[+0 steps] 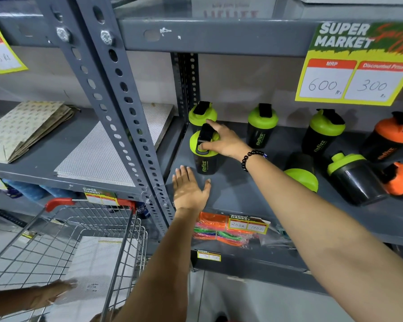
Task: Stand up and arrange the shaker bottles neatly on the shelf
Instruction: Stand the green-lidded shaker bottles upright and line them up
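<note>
Green-lidded bottle (204,151) stood upright at the shelf's (237,194) left end, right hand (221,141) clamped over its lid. Left hand (190,190) lay flat and open on the shelf at the bottle's 6 o'clock, holding nothing. Off at its 3 o'clock, a few bottles (354,177) were lying tipped over.

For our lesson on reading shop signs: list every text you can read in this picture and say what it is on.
"SUPER MARKET", "MRP 600", "Discounted Price 300": big price sign.
"fitfizz": front green shaker, two more green shakers and an orange shaker.
"SUPER MARKET", roughly "200", "100": lower tag.
Left sign: handwriting unclear.
Cart-side tag: prices too small to read.
Box on top: blurred.
</note>
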`<state>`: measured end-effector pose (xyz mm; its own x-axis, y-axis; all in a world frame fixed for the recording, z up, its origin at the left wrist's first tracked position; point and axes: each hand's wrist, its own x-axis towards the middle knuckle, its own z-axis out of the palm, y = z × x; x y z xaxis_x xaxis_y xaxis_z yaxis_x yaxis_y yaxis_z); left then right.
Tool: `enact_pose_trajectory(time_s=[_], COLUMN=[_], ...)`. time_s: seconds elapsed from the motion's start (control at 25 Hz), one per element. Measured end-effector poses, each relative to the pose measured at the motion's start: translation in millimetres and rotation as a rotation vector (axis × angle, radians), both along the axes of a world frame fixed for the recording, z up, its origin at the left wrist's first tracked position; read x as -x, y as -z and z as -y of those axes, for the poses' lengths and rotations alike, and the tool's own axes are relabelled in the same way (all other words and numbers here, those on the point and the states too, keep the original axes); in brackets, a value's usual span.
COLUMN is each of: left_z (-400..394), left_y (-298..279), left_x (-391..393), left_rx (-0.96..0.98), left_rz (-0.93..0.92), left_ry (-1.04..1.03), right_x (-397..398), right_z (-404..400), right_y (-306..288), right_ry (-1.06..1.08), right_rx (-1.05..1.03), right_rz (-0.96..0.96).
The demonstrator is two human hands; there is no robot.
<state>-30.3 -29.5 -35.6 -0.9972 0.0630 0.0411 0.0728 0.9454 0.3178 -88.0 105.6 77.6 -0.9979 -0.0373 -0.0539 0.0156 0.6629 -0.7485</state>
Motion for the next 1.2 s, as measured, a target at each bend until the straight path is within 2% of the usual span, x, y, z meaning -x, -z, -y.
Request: enact_pose_trajectory(time_s=[0.12,0.24,0.36,0.52,0.6,0.68,0.76,0.84,0.92,1.2], left_z=[0.0,-2.1,-14.0,-41.1,-52.6,-64.4,-75.4,-84.9,-92.1,-98.8], left_y=[-3.8,-3.3,-0.5,-0.2,1.7,2.9,3.4,2.3,-0.1,-6.3], left_x=[-2.7,-15.5,-32.7,-50.0,-56.4,-59.8,-60.9,-57.8,-51.7,-27.8], left_rx=[-0.004,-0.060,-0.068,-0.045,-0.035,-0.025,-0.017,-0.021,-0.021,-0.025], left_rz=[0.020,-0.006,-0.020,-0.046,-0.063,-0.063,-0.056,-0.052,-0.052,-0.053], left_ry=[0.003,0.005,0.034,0.106,0.137,0.171,0.211,0.246,0.272,0.320], right_x=[-11.8,-29.3,-55.7,-100.9,-122.3,-138.9,-150.2,-155.2,-155.6,-138.7], right_z=[-4.3,-17.0,-40.9,-76.4,-88.0,-97.2,-105.2,-111.0,-113.5,-115.1], right_y=[-2.9,-7.2,-4.8,16.2,26.9,36.2,44.0,46.8,47.1,17.7], right_ry=[0.013,0.185,0.377,0.605,0.752,0.842,0.876,0.885,0.858,0.923], right_rx=[0.171,0.325,0.172,-0.266,-0.382,-0.406,-0.355,-0.199,-0.070,0.017], right_rz=[0.010,-0.091,-0.231,-0.377,-0.349,-0.230,-0.059,0.058,0.082,0.021])
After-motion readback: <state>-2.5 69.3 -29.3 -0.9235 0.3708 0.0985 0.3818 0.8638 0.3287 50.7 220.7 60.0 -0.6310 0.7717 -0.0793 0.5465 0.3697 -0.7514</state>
